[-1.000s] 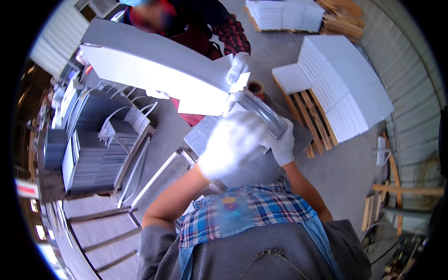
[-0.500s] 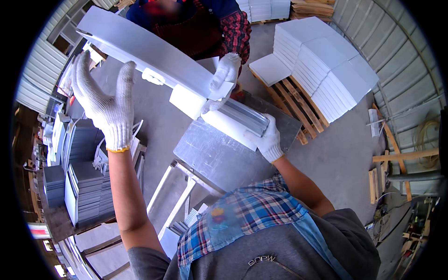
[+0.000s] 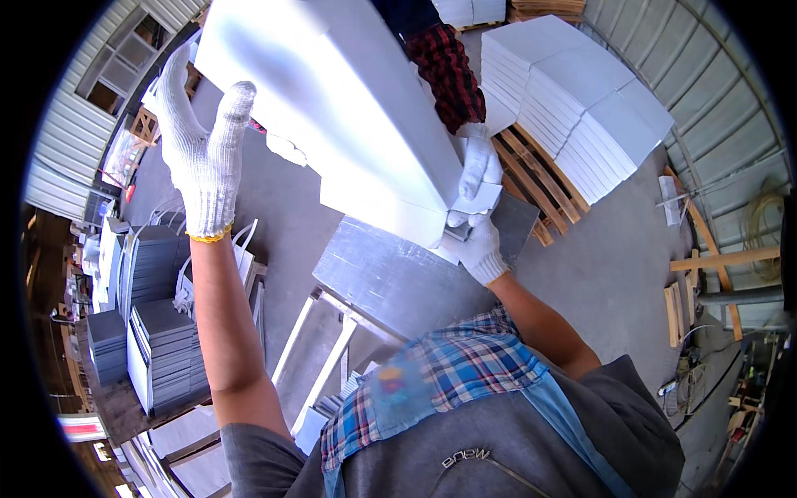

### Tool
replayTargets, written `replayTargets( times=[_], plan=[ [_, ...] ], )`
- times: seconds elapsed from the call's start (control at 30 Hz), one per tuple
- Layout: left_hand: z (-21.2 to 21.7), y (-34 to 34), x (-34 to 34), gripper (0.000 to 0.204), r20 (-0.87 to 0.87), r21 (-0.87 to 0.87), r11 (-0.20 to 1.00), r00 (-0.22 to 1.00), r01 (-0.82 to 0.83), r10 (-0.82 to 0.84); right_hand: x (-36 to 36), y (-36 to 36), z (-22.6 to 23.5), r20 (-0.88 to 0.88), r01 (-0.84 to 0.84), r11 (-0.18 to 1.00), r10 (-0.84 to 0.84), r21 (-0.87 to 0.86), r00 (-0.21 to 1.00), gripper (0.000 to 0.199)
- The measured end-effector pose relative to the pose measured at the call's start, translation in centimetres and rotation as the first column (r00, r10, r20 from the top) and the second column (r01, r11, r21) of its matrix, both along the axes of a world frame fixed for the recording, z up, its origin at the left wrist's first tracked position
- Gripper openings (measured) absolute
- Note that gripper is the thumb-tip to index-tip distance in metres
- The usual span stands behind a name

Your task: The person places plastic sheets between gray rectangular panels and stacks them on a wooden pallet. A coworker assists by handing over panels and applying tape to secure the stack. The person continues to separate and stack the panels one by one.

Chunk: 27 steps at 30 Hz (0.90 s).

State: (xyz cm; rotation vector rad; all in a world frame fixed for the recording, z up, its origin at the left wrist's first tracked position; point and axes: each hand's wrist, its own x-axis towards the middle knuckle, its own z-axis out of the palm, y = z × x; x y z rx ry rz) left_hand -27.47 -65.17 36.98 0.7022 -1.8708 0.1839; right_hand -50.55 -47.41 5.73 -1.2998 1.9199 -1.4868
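Two gloved hands are working on one large white panel (image 3: 332, 108) in the head view, the only view given. The left hand (image 3: 199, 158) is reaching up in a white knit glove, its fingers spread wide and straight, the palm lying flat against the panel's left edge rather than closing round anything. The right hand (image 3: 477, 245), also gloved, is curling its fingers around the panel's lower right corner, holding it from below. The panel itself is slanting across the upper middle of the picture, raised above a grey sheet (image 3: 398, 274) that is lying on a metal frame (image 3: 328, 357).

Another person's gloved hand (image 3: 480, 166) is gripping the same corner from above, just over the right hand and seemingly touching it; a red and black checked sleeve (image 3: 448, 70) is leading up from it.

To the right, a stack of white panels (image 3: 581, 91) is sitting on a wooden pallet (image 3: 531, 191). To the left, stacks of grey sheets (image 3: 158, 340) are standing on the concrete floor (image 3: 614, 266), well apart from the hands.
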Motion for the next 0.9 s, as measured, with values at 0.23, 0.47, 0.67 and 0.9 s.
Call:
replayTargets(
  times=[0.23,0.47,0.67,0.9],
  plan=[
    [1.3,-0.6,-3.6,0.093,0.209,0.009,0.994,0.972,0.109,-0.109,-0.4,-3.0,-10.8,0.844,0.129,0.942,0.21,-0.309,0.493,0.056],
    [0.5,-1.5,-4.7,0.097,0.352,-0.009,0.993,0.93,0.114,-0.104,-0.2,-1.6,-5.1,-0.135,0.04,0.973,-0.072,-0.227,0.988,0.056],
    [0.8,-1.3,-6.1,0.091,0.304,-0.231,0.967,0.952,0.104,-0.03,-1.2,-1.8,-6.8,-0.531,0.048,0.986,-0.128,-0.162,0.838,0.058],
    [4.0,-0.8,-5.7,0.096,0.408,-0.046,0.993,0.909,0.107,-0.079,-0.4,-0.7,-4.7,-0.501,0.032,0.988,-0.103,-0.149,0.859,0.054]
  ],
)
